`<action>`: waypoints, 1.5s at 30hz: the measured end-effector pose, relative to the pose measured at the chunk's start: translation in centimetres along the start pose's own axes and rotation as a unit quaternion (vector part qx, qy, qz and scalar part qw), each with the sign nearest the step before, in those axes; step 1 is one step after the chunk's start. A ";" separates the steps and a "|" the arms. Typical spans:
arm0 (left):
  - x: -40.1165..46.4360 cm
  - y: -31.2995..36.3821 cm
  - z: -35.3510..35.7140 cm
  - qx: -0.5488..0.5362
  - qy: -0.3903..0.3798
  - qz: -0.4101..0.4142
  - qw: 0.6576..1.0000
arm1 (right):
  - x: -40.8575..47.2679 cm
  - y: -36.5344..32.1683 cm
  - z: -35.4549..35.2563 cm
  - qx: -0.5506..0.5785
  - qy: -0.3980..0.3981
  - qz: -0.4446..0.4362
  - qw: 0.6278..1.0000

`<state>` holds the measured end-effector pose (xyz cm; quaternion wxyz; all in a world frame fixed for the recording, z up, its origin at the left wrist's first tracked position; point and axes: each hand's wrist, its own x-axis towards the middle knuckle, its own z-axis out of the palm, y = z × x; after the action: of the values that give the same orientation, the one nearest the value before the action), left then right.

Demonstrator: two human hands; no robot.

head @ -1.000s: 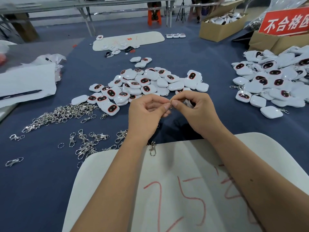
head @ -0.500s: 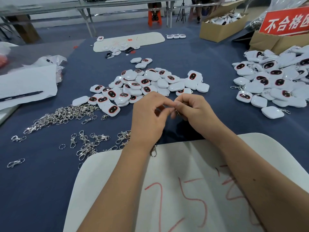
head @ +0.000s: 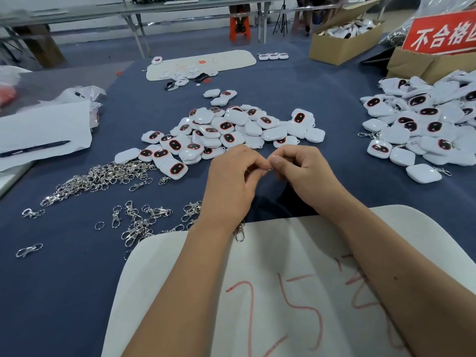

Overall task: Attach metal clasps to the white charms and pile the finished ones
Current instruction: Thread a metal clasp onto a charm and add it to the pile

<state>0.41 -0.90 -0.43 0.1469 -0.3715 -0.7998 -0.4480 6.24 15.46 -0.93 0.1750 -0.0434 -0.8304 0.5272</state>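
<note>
whatever the left hand (head: 229, 184) and right hand (head: 304, 173) pinch between their meeting fingertips is too small and covered to name. below the left wrist a metal clasp (head: 239, 233) hangs, its top hidden. far right, the finished pile (head: 425, 119) and red sign (head: 443, 34) run off the edge.
</note>
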 end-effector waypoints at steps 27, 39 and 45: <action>0.2 0.0 0.4 -0.311 0.002 -0.215 0.926 | 0.0 0.2 -0.1 0.044 0.032 -0.082 0.995; 0.1 0.6 0.5 -0.263 -0.018 -0.156 0.952 | 0.1 0.5 -0.3 0.122 -0.006 -0.047 0.991; -0.1 0.5 1.1 -0.193 -0.006 -0.117 0.974 | -0.2 0.1 -0.3 0.080 0.015 -0.077 0.994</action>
<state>0.98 0.13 -0.79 0.0143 -0.2990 -0.7374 -0.6055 6.53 15.66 -0.94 0.2301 0.0268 -0.7838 0.5761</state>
